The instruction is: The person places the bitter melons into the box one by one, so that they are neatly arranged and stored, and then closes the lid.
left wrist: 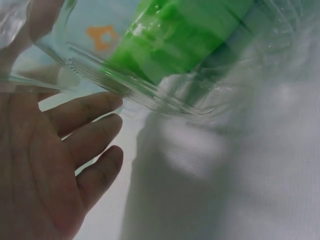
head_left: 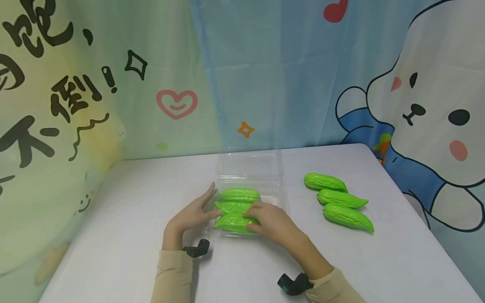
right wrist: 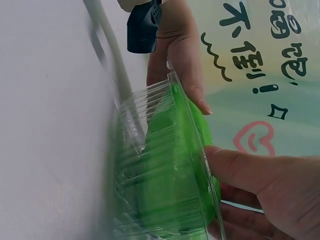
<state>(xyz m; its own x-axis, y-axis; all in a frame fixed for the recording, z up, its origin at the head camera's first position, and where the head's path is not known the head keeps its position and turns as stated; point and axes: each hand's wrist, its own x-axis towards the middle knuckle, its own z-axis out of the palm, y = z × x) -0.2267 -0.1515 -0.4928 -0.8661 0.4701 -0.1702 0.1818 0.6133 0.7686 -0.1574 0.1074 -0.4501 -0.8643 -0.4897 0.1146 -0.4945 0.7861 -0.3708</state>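
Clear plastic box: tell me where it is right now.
In the head view, the clear plastic box is near the middle of the white table, between the left hand and right hand, left of three loose green vegetables.

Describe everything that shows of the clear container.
The container is see-through, apparently thin plastic, roughly rectangular, with ribbed walls. It sits on the white table, its clear lid open at the far side. Three green pieces lie inside, side by side. The left hand is at its left side; the right hand reaches over its right. Whether either touches its edge is unclear.
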